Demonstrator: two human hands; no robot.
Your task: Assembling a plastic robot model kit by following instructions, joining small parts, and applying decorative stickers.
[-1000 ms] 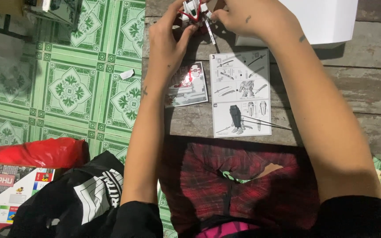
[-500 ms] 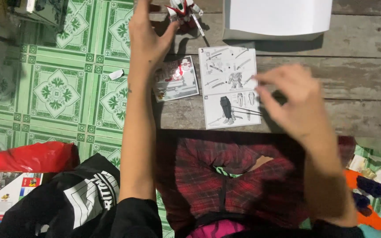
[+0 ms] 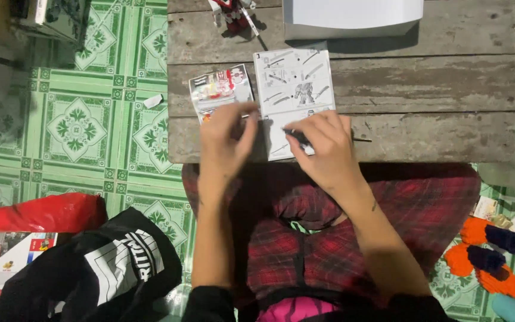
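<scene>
Both hands now down on the instruction sheet [image 3: 293, 89]
I see my right hand [image 3: 323, 146] pinching a small dark part [image 3: 296, 137]; left hand [image 3: 225, 137], fingers curled and empty, has left the red figure [image 3: 233, 12] standing on the surface [image 3: 424, 83]

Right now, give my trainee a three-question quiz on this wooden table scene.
1. True or false: the small red and white figure stands at the table's far edge, away from both hands.
2. Which hand holds a small dark part over the instruction sheet? A) left hand B) right hand
3. Fill in: the floor tiles beside the table are white and ____.

Key: 1 true; 2 B; 3 green.
</scene>
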